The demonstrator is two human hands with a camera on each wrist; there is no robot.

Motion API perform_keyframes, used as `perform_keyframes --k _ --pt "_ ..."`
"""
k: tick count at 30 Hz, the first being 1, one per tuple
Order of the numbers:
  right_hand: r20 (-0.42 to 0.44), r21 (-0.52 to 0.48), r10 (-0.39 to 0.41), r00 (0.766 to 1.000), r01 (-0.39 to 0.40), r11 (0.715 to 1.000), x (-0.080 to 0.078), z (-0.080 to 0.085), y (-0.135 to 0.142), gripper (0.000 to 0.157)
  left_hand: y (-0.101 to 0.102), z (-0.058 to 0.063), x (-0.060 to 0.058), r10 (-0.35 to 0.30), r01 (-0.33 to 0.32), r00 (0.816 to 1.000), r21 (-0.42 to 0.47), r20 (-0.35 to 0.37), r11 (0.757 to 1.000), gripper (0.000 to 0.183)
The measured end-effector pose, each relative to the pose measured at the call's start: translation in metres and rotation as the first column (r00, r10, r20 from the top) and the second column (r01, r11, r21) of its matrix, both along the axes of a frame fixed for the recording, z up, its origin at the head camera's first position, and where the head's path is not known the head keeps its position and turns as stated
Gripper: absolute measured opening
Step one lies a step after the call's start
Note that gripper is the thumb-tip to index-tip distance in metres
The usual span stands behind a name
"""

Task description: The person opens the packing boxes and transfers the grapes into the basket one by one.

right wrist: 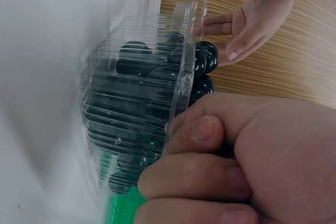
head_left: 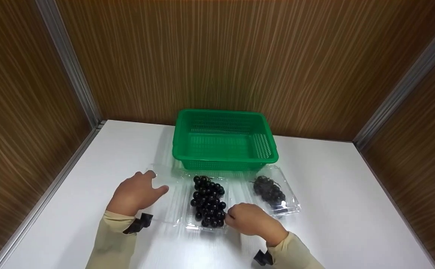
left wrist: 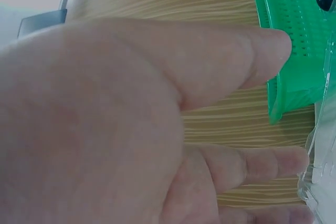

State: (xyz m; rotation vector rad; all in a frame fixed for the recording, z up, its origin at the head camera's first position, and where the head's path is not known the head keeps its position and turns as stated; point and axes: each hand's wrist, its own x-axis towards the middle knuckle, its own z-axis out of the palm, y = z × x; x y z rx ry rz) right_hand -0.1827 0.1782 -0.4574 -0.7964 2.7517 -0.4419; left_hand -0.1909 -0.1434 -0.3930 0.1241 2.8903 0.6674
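Before me an open clear plastic clamshell box [right wrist: 147, 30] holds a bunch of dark grapes [head_left: 208, 201], some rising above its rim. My right hand [head_left: 248, 219] is at the box's right edge, its fingers curled; in the right wrist view the thumb and forefinger pinch the rim. The clear lid [head_left: 168, 203] lies folded out to the left. Over it is my left hand [head_left: 137, 191], thumb and fingers spread and nothing gripped. Its fingertips [left wrist: 291, 161] come up to the lid's edge in the left wrist view; whether they touch cannot be told.
A green plastic basket [head_left: 224, 161] stands behind the boxes, against the wood-grain back wall [head_left: 217, 56]. To the right lies a closed clear box [head_left: 290, 194] with another bunch of dark grapes [head_left: 269, 190]. Wood-grain panels flank the white table [head_left: 333, 194] on both sides.
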Motion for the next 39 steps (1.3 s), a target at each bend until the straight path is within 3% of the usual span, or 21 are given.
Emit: perform_keyframes --k 13,21,26,32,39 --pt "0.023 -0.001 -0.005 1.0 0.005 1.0 0.0 -0.005 -0.003 0.044 -0.005 -0.009 -0.005 0.003 -0.003 1.0 0.005 0.007 1.0 0.068" --pt "0.02 0.0 -0.001 1.0 0.001 1.0 0.001 -0.001 -0.006 0.044 -0.004 -0.007 -0.005 -0.028 0.028 0.999 0.003 0.034 1.0 0.069" --pt "0.024 0.011 -0.011 1.0 0.011 1.0 0.001 0.001 -0.003 0.043 0.007 -0.005 -0.005 -0.111 0.108 0.992 0.044 0.062 0.993 0.067" --pt "0.017 0.02 -0.033 0.999 0.032 0.999 0.0 0.003 0.004 0.044 0.037 -0.017 -0.011 -0.247 0.244 0.968 0.057 0.045 0.968 0.061" --pt "0.073 0.015 -0.04 0.997 0.039 0.999 0.002 0.004 0.004 0.044 0.053 -0.03 -0.008 -0.297 0.297 0.953 0.011 0.059 0.955 0.066"
